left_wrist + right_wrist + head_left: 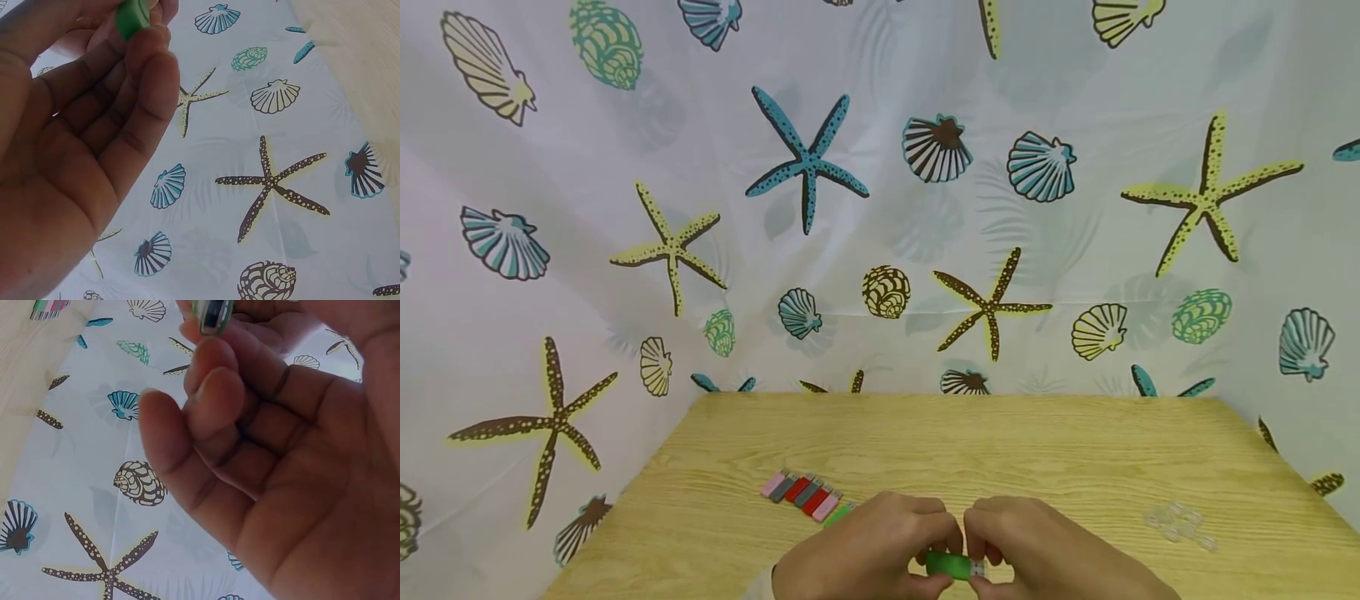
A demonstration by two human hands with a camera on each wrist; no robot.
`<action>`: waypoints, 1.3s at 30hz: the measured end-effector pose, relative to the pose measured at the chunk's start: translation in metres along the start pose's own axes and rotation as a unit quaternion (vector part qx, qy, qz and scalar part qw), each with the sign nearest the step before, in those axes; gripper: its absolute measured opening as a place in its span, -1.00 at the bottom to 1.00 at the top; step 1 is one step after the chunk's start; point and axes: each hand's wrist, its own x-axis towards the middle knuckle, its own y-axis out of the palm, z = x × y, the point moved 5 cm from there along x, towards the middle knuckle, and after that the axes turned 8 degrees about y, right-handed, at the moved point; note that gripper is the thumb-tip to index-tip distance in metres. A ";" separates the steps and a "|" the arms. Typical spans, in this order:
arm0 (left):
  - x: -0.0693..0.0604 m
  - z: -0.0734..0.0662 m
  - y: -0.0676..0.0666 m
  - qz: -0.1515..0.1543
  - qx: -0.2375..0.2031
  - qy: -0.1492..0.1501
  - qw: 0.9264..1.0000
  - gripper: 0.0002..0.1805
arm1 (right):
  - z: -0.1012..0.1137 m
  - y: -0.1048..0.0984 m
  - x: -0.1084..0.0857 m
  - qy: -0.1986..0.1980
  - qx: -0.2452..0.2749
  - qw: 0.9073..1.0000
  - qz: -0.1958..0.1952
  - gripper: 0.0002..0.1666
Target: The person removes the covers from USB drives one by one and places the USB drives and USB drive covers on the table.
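Observation:
Low in the head view, both hands meet around a green USB flash drive (947, 565) lying sideways between them. My left hand (872, 546) pinches its green body between thumb and fingers. At the pale plug end, my right hand (1048, 550) pinches with thumb and fingertips. Whether a clear cap covers that plug cannot be made out. In the left wrist view the green body of the flash drive (132, 20) shows at the top above curled fingers. From the right wrist, the end of the drive (215, 315) is seen close up, partly cut off.
A slanted row of pink, grey and red flash drives (811, 493) lies left of the hands, with another green drive (838, 514) at its near end. Several small clear plastic pieces (1183, 525) lie scattered on the right of the wooden table (1000, 442). Patterned cloth (880, 208) surrounds the table.

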 end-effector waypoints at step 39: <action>-0.020 0.047 -0.009 -0.050 0.150 -0.204 0.966 -0.81 | -0.027 -0.026 -0.011 0.065 -0.065 0.993 -0.073 -0.77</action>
